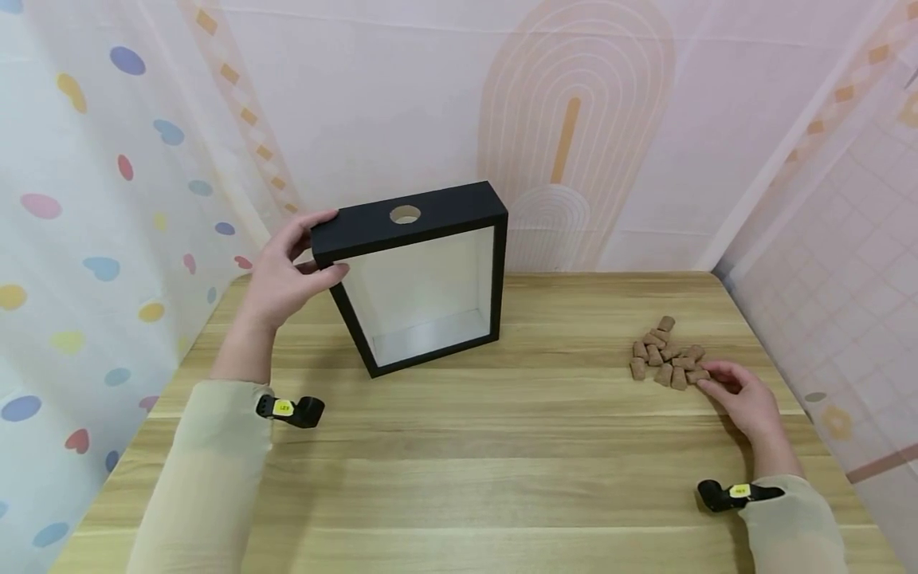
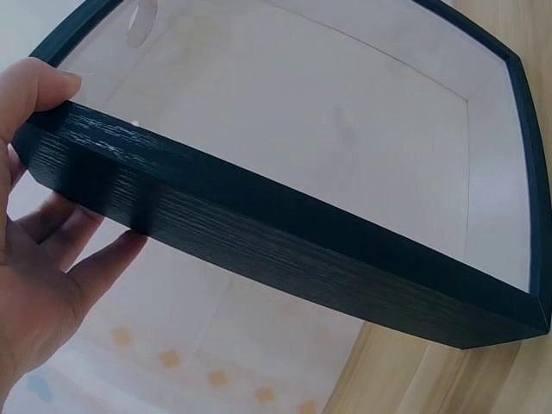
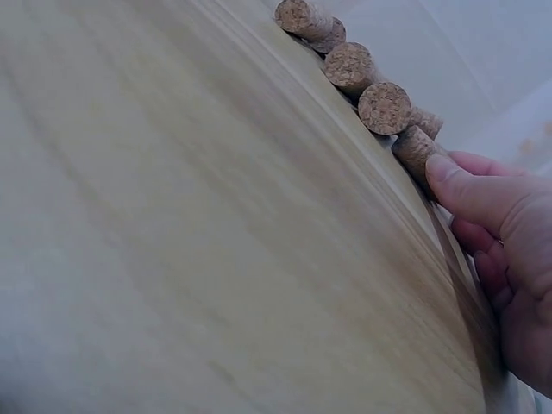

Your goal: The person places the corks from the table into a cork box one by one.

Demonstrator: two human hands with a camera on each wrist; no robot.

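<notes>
A black box frame (image 1: 445, 209) with a clear front stands upright on the wooden table (image 1: 502, 454); its top edge has a round hole (image 1: 405, 214). My left hand (image 1: 287, 275) grips its top left corner, thumb at the front and fingers behind. The left wrist view shows the frame's dark side (image 2: 302, 237) in that hand (image 2: 43, 285). At the right lies a pile of several corks (image 1: 667, 355). My right hand (image 1: 739, 399) pinches the nearest cork (image 3: 416, 148), with the thumb (image 3: 483, 194) on it.
Patterned fabric walls close in the table at the back and on both sides. The table's right edge runs just beyond the corks. A black wrist camera (image 1: 297, 410) sits on each sleeve.
</notes>
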